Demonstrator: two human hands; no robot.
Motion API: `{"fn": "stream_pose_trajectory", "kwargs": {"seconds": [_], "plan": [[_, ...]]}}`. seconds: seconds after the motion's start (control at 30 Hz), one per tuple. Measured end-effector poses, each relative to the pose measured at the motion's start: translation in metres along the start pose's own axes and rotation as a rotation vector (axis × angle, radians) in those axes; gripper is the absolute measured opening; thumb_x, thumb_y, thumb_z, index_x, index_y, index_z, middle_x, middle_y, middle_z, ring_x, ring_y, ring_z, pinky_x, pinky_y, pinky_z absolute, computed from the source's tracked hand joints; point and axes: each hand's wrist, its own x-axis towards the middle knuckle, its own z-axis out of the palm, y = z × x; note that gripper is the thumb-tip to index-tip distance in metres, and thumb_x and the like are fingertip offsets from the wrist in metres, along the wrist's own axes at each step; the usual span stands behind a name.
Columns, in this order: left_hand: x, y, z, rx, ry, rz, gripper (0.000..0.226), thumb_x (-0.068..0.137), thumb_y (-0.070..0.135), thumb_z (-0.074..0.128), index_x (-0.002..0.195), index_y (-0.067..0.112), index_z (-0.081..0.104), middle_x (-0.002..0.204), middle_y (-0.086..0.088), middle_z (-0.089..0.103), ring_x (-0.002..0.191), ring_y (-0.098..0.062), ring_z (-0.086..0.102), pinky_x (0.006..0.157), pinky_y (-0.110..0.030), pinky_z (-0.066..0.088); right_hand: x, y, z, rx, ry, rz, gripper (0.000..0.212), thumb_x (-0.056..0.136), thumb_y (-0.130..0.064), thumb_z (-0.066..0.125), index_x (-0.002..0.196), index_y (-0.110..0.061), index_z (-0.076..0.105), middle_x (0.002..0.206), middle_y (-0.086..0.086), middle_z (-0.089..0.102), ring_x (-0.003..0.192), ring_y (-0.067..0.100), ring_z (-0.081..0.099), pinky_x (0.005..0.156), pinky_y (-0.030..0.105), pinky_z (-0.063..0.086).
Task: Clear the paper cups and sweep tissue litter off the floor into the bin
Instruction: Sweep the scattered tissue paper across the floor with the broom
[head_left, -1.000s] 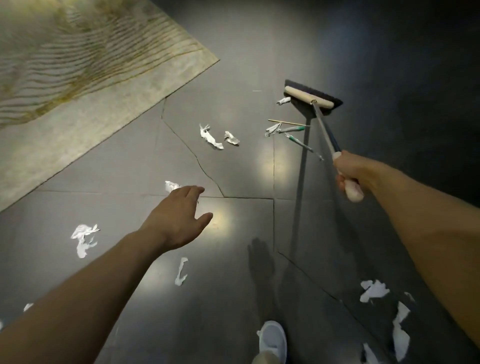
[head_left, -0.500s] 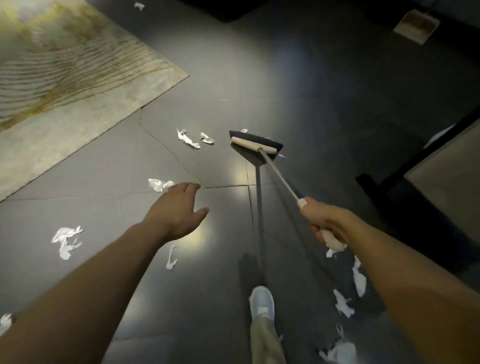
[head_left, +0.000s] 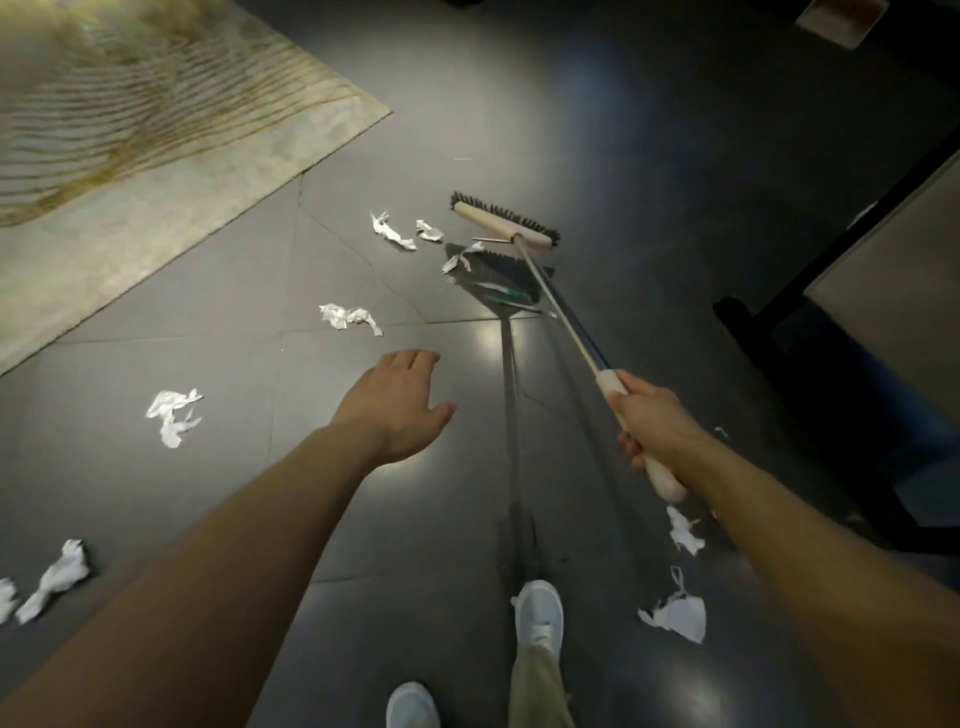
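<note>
My right hand grips the pale handle of a long broom. The broom head, a light wooden bar with dark bristles, hangs just above the dark tiled floor. Under it lie a crumpled tissue, a thin stick and a green-tipped pen. My left hand hovers over the floor with its fingers relaxed and nothing in it. White tissue scraps lie scattered: two pieces left of the broom head, one ahead of my left hand, one to its left.
A beige rug covers the floor at the upper left. A dark furniture base and a pale panel stand at the right. More tissue scraps lie by my white shoes, and others at the far left.
The broom head has lifted off the floor and tilted, showing its bristles, and the litter beneath it has come into sight. My left hand stays out in front, empty.
</note>
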Motion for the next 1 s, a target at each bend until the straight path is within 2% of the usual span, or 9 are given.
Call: {"fn": "stream_pose_trajectory", "kwargs": {"seconds": [0.17, 0.33, 0.47, 0.6, 0.73, 0.83, 0.93, 1.0], "plan": [[0.014, -0.007, -0.005, -0.013, 0.012, -0.08, 0.062, 0.095, 0.04, 0.046, 0.147, 0.014, 0.023, 0.153, -0.003, 0.028, 0.141, -0.021, 0.023, 0.112, -0.034, 0.023, 0.063, -0.046, -0.018, -0.138, 0.06, -0.1, 0.045, 0.098, -0.021, 0.038, 0.142, -0.029, 0.041, 0.073, 0.011, 0.054, 0.055, 0.019, 0.048, 0.046, 0.027, 0.042], [0.035, -0.012, -0.004, -0.04, 0.018, -0.18, 0.061, 0.096, 0.038, 0.045, 0.148, 0.014, 0.023, 0.153, -0.002, 0.027, 0.141, -0.019, 0.021, 0.111, -0.032, 0.023, 0.125, -0.062, -0.042, -0.305, 0.121, -0.083, 0.037, 0.096, -0.018, 0.039, 0.13, -0.014, 0.052, 0.076, 0.015, 0.055, 0.056, 0.023, 0.051, 0.051, 0.03, 0.044], [0.042, -0.012, 0.001, -0.045, 0.022, -0.204, 0.061, 0.096, 0.037, 0.046, 0.147, 0.014, 0.024, 0.153, -0.003, 0.027, 0.141, -0.02, 0.022, 0.111, -0.031, 0.023, 0.135, -0.051, -0.046, -0.586, 0.057, -0.068, 0.033, 0.097, -0.016, 0.036, 0.124, -0.003, 0.049, 0.081, 0.014, 0.052, 0.065, 0.027, 0.054, 0.055, 0.028, 0.044], [0.034, -0.005, 0.01, -0.049, 0.009, -0.214, 0.061, 0.096, 0.038, 0.046, 0.147, 0.013, 0.024, 0.153, -0.005, 0.028, 0.141, -0.021, 0.023, 0.111, -0.032, 0.024, 0.116, -0.032, -0.052, -0.743, -0.001, -0.051, 0.041, 0.095, -0.018, 0.036, 0.136, -0.014, 0.036, 0.103, 0.015, 0.047, 0.079, 0.028, 0.053, 0.057, 0.032, 0.047], [0.007, 0.013, 0.023, -0.059, 0.022, -0.166, 0.061, 0.095, 0.038, 0.047, 0.147, 0.014, 0.024, 0.153, -0.005, 0.028, 0.14, -0.022, 0.023, 0.111, -0.034, 0.024, 0.068, -0.008, -0.051, -0.75, -0.089, -0.031, 0.039, 0.095, -0.018, 0.032, 0.134, -0.017, 0.035, 0.103, 0.019, 0.049, 0.07, 0.025, 0.05, 0.049, 0.028, 0.041], [-0.023, 0.024, 0.042, -0.068, 0.01, -0.128, 0.062, 0.095, 0.039, 0.047, 0.147, 0.014, 0.024, 0.153, -0.005, 0.028, 0.14, -0.022, 0.024, 0.112, -0.034, 0.024, 0.019, 0.021, -0.042, -0.691, -0.137, -0.044, 0.035, 0.097, -0.02, 0.031, 0.131, -0.022, 0.038, 0.104, 0.014, 0.049, 0.072, 0.023, 0.049, 0.047, 0.025, 0.04], [-0.054, 0.031, 0.066, -0.07, 0.009, -0.1, 0.062, 0.095, 0.039, 0.047, 0.147, 0.014, 0.025, 0.152, -0.005, 0.029, 0.14, -0.022, 0.025, 0.112, -0.036, 0.024, -0.022, 0.055, -0.038, -0.43, -0.163, -0.031, 0.03, 0.098, -0.019, 0.035, 0.122, -0.028, 0.05, 0.079, 0.009, 0.05, 0.06, 0.017, 0.046, 0.043, 0.021, 0.038], [-0.071, 0.035, 0.079, -0.074, -0.005, -0.094, 0.062, 0.094, 0.039, 0.047, 0.147, 0.014, 0.025, 0.152, -0.005, 0.029, 0.14, -0.022, 0.025, 0.113, -0.037, 0.023, -0.044, 0.075, -0.04, -0.25, -0.164, 0.004, 0.034, 0.099, -0.02, 0.038, 0.126, -0.037, 0.051, 0.068, 0.007, 0.047, 0.053, 0.013, 0.042, 0.039, 0.02, 0.036]]}}
